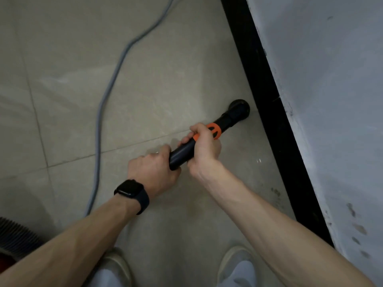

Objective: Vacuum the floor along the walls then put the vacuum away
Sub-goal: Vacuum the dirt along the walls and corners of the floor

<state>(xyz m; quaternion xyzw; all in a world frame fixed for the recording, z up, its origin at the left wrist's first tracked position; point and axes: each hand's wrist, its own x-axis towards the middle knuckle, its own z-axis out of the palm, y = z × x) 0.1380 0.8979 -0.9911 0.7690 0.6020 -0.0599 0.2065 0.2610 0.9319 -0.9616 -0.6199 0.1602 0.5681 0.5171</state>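
There were 2 hands: 1 left hand (153,172) and 1 right hand (205,148). Between them they held 1 black vacuum wand (182,154), which carried 1 orange collar (215,130) and ended in 1 round nozzle (239,108). 1 grey cable (107,96) lay across the floor (165,59), and 1 ribbed hose (16,235) showed at the lower left edge. 1 dark watch (130,190) sat on the left wrist. 2 pale shoes showed at the bottom: 1 left shoe (116,264) and 1 right shoe (234,259). 2 grout lines crossed on the floor, marking 4 tiles in part. There was 1 black skirting board (269,100) and 1 wall (321,79).
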